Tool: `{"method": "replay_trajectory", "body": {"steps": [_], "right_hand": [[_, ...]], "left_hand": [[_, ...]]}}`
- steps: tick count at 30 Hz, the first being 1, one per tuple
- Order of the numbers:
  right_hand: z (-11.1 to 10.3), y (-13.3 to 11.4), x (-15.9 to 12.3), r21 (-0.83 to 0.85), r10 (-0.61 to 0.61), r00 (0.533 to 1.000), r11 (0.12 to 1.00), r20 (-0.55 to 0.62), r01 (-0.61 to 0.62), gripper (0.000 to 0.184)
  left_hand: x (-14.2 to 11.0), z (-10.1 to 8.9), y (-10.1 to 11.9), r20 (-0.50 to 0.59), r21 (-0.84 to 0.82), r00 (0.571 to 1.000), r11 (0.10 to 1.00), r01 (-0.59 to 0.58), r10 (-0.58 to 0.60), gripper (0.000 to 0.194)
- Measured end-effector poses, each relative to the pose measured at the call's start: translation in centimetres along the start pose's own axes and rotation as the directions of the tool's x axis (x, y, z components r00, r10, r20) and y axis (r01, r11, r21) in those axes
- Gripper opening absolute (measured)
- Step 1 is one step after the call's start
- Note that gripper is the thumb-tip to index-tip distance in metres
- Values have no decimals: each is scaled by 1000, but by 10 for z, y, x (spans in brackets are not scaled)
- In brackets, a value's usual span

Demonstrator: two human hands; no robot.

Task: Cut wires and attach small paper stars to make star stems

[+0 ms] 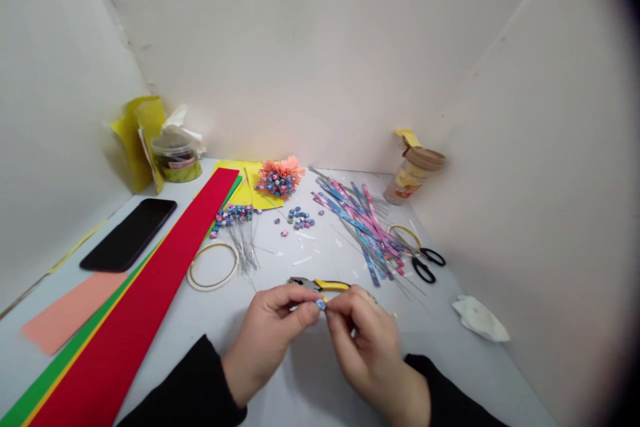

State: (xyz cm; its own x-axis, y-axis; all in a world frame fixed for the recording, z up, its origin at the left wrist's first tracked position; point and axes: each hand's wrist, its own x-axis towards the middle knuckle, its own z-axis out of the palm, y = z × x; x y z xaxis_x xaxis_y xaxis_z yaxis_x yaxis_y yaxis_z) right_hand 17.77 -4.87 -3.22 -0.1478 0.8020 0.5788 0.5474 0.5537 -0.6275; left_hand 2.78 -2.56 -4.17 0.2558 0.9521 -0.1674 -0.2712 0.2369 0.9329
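Note:
A small blue folded paper star (pixel 321 305) is pinched between the fingertips of my left hand (pixel 280 320). My right hand (pixel 367 340) closes its thumb and forefinger on the same star from the other side. Just beyond my fingers lie pliers (pixel 333 285) with yellow and black handles, partly hidden by my hands. Farther back is a loose group of paper stars (pixel 301 219). To its left, more stars sit on a bundle of thin wires (pixel 243 240). Patterned paper strips (pixel 357 220) are heaped at the right.
Black-handled scissors (pixel 424 263) lie right of the strips, below a paper cup (pixel 414 177). At left are a long red sheet (pixel 165 280), a phone (pixel 129 235) and a tape roll (pixel 213 267). An orange paper flower (pixel 283 173) stands at the back; crumpled tissue (pixel 480 318) lies far right.

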Motion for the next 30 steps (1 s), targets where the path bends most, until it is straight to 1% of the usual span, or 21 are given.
{"method": "replay_trajectory", "body": {"steps": [2, 5, 7, 14, 19, 21, 27, 30], "right_hand": [[0, 1, 1, 4, 5, 1000, 1000, 10, -5, 16], [0, 3, 2, 22, 57, 998, 998, 31, -58, 13], [-1, 4, 2, 24, 83, 996, 996, 34, -84, 11], [0, 0, 1, 50, 110, 993, 993, 32, -111, 15], [0, -2, 2, 81, 108, 994, 991, 28, -110, 16], [-1, -2, 2, 74, 92, 995, 993, 28, -94, 15], [-3, -1, 1, 54, 59, 998, 997, 34, -61, 15], [-3, -2, 0, 43, 47, 998, 998, 38, -48, 15]], "left_hand": [[1, -1, -1, -28, -29, 999, 999, 17, -18, 11], [1, -1, -1, -74, -54, 997, 999, -6, 2, 12], [2, 0, 1, -77, -52, 997, 999, -13, 9, 12], [-2, 3, 4, -76, -5, 996, 999, -44, 44, 10], [-3, 2, 0, -75, -27, 997, 1000, -6, 4, 12], [-3, 3, 2, -76, 6, 997, 1000, -18, 18, 10], [-5, 4, 13, -60, 153, 990, 981, -120, 130, 6], [-5, 4, 14, -46, 171, 991, 979, -115, 124, 6]]}}
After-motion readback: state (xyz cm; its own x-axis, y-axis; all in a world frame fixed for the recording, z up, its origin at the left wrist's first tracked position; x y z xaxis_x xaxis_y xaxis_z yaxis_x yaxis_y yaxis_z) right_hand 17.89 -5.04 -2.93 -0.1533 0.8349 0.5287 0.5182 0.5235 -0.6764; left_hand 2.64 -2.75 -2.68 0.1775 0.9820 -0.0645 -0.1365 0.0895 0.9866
